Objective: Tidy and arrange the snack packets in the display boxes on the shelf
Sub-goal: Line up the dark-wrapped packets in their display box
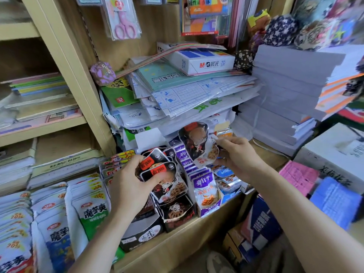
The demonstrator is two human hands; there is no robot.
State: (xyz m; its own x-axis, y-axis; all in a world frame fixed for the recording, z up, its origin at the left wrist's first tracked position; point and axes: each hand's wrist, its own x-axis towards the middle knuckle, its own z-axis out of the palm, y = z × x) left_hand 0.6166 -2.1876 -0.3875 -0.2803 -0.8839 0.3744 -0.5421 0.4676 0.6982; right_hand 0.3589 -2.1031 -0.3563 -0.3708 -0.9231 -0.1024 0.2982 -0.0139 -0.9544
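My left hand (129, 186) grips a small stack of black snack packets with red labels (157, 168), held just above the black display box (177, 215) on the wooden shelf. My right hand (237, 154) pinches a single black packet (197, 142) by its right edge, lifted above the row of boxes. Right of the black box stands a purple box of purple-and-white packets (205, 186), then a blue box of blue packets (226, 178). Rows of green-and-white packets (92, 205) fill the boxes at the left.
Stacks of paper and plastic sleeves (177, 95) hang low over the back of the snack boxes. A tall ream stack (285, 95) stands at the right. A beige shelf post (69, 66) rises at the left. Cartons (260, 223) sit below the shelf edge.
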